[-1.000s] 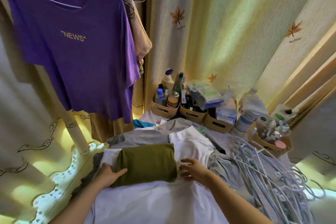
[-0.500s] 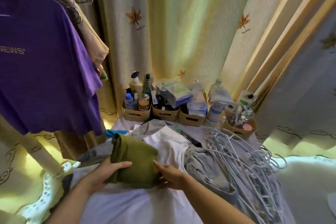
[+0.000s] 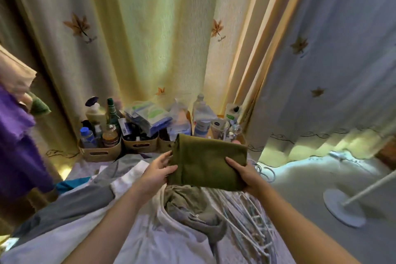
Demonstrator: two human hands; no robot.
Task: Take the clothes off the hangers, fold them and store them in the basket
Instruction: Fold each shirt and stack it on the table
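A folded olive-green garment (image 3: 206, 164) is held up in the air above the pile of clothes. My left hand (image 3: 157, 170) grips its left edge and my right hand (image 3: 244, 174) grips its right edge, thumbs on top. Below lie a white garment (image 3: 137, 240), grey clothes (image 3: 70, 206) and a crumpled grey-green piece (image 3: 188, 203). A purple T-shirt (image 3: 15, 146) hangs at the left edge. No clothes basket is in view.
Several empty white hangers (image 3: 248, 218) lie in a heap at the lower right. Small beige bins (image 3: 99, 152) full of bottles stand against the yellow curtain (image 3: 150, 38). A white round stand base (image 3: 342, 208) sits on the floor to the right.
Both hands lifted the folded green garment off the pile and carried it up and to the right. The view swung right, so the purple T-shirt slid to the left edge.
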